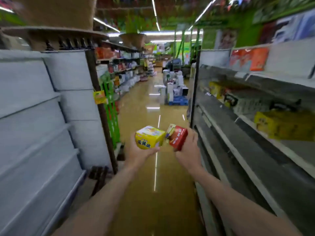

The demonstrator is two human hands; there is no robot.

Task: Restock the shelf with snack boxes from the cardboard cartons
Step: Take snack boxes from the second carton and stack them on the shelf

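Note:
I stand in a shop aisle with both arms stretched forward. My left hand (138, 151) grips a yellow snack box (150, 137) from below, fingers curled round its lower edge. My right hand (188, 148) holds a red snack box (177, 137), tilted, just right of the yellow one; the two boxes nearly touch. The shelf unit (247, 150) on my right has grey boards, with yellow boxes (286, 125) on a middle board and more yellow ones (217, 89) further along. No cardboard carton is in view.
A white shelving unit (42, 125) stands at my left. The shiny tan floor (153, 193) runs ahead down the aisle. A stack of white goods on a blue pallet (177, 99) stands mid-aisle farther on. A green rack (110, 108) stands at the left unit's corner.

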